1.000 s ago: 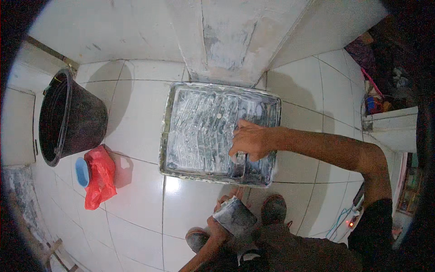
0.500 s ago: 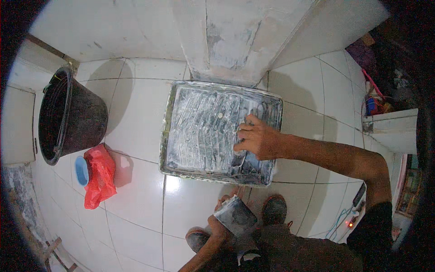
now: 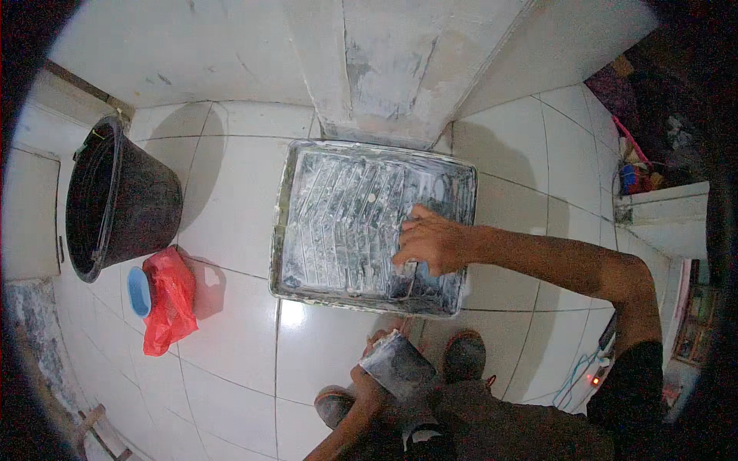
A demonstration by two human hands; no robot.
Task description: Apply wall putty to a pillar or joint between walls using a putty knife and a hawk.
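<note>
A black paint tray [image 3: 284, 290] with a ribbed floor lies on the tiles, smeared all over with white paste. My right hand [image 3: 434, 242] reaches into its right part, fingers curled and pressed down. Just below those fingers a small dark flat piece shows; my hand hides most of whatever it grips. Below the tray, my left hand [image 3: 370, 373] is closed on a wide flat scraper [image 3: 401, 366], dark grey with white paste along its upper left edge. The scraper is held tilted, close to my knees.
A black bucket [image 3: 146, 201] lies tipped at the left. Near it are a red plastic bag [image 3: 171, 296] and a blue cup [image 3: 138, 292]. A patched white wall corner [image 3: 388, 77] stands right behind the tray. At right, a power strip [image 3: 602, 369] with cables glows orange.
My right hand has shifted slightly toward the left and lower within the tray. My left hand and the scraper have stayed nearly in place.
</note>
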